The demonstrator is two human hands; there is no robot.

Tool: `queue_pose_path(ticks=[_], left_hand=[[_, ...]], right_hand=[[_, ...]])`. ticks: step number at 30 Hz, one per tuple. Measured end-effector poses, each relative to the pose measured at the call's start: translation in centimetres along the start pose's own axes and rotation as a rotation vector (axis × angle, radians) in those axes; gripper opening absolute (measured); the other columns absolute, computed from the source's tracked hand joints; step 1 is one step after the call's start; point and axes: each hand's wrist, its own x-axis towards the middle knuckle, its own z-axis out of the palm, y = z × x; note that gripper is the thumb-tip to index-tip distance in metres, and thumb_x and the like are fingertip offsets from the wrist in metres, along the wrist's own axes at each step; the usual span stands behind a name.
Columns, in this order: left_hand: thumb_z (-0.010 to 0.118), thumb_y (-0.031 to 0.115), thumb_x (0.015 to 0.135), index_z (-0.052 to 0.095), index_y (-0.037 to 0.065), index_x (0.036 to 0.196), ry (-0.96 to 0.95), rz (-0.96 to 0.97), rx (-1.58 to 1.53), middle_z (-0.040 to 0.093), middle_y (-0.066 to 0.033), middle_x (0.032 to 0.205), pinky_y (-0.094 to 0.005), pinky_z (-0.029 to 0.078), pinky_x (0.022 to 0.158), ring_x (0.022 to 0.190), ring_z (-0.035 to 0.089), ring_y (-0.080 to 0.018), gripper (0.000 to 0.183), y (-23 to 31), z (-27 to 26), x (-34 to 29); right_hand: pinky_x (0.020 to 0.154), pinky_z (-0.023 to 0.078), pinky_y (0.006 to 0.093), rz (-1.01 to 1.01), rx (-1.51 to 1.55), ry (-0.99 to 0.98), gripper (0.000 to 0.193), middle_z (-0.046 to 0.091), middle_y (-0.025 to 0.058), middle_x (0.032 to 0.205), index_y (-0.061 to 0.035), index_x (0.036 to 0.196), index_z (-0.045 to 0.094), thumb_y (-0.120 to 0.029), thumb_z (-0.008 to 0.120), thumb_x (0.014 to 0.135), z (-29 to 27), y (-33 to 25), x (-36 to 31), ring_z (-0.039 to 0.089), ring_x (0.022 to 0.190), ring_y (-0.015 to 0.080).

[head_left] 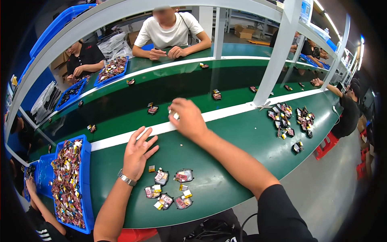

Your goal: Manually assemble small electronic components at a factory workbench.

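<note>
My left hand [138, 156] is raised over the near green tabletop, fingers spread and nothing in them. A metal watch circles that wrist. My right hand [188, 119] reaches over the white divider strip [161, 128], its fingers curled around a small whitish piece [176, 115] that they mostly hide. Below my hands lie several dark plastic shells [184, 175] holding small red circuit boards. Among them are small silver-and-yellow battery cells [151, 168]. Beyond my right hand, another shell with a board and cell [152, 109] sits on the dark green conveyor belt [181, 90].
At my left stands a blue bin [86, 177] heaped with small boards and cells. To the right are two clusters of shells [281, 119] and a grey upright post [278, 56]. A person in a white shirt [173, 32] sits opposite; other people work along the line.
</note>
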Motion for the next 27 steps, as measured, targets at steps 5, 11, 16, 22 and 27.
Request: queue_pose_path(ticks=[5,11,16,22,27], left_hand=[[0.056,0.013,0.094,0.039,0.002,0.138,-0.047,-0.053,0.042,0.045,-0.0216,0.143,-0.044,0.047,0.101,0.127,0.051,-0.0331,0.048,-1.1,-0.9,1.0],[0.051,0.002,0.094,0.045,-0.004,0.13,-0.012,-0.086,0.06,0.052,-0.0226,0.135,-0.0404,0.049,0.1,0.123,0.055,-0.0312,0.037,-0.6,-1.0,0.5],[0.051,0.002,0.094,0.046,-0.003,0.129,-0.032,-0.081,0.08,0.054,-0.0223,0.133,-0.0399,0.05,0.099,0.12,0.057,-0.0308,0.036,-0.7,-0.7,0.7],[0.052,0.004,0.095,0.047,-0.003,0.127,-0.039,-0.071,0.088,0.058,-0.0222,0.127,-0.0381,0.051,0.096,0.115,0.06,-0.0299,0.034,-0.8,-0.9,0.6],[0.052,0.007,0.096,0.048,-0.005,0.126,-0.014,-0.055,0.077,0.06,-0.022,0.123,-0.0364,0.053,0.093,0.11,0.063,-0.0283,0.033,-0.8,-0.9,0.5]], right_hand=[[0.088,0.05,0.0395,0.193,-0.136,-0.008,0.024,0.064,0.0111,0.11,-0.0011,0.096,0.07,-0.014,0.07,0.076,1.1,8.2,0.9,0.061,0.098,0.0303],[0.087,0.049,0.0424,0.158,-0.266,-0.009,0.032,0.062,0.0127,0.106,-0.0038,0.095,0.07,-0.028,0.074,0.076,-1.5,9.4,0.8,0.055,0.103,0.0325],[0.085,0.049,0.0446,0.673,-0.6,0.003,0.05,0.055,0.0171,0.11,-0.0009,0.109,0.057,-0.033,0.077,0.077,-5.9,12.5,0.6,0.053,0.105,0.0358],[0.086,0.049,0.0446,0.701,-0.49,0.043,0.043,0.059,0.0185,0.104,0.0001,0.107,0.055,-0.021,0.075,0.076,-5.2,15.9,-0.2,0.057,0.1,0.0381],[0.084,0.049,0.0411,0.401,-0.045,0.153,0.048,0.064,0.0151,0.096,-0.0016,0.113,0.059,-0.015,0.075,0.07,-5.7,11.7,0.2,0.06,0.092,0.0328]])
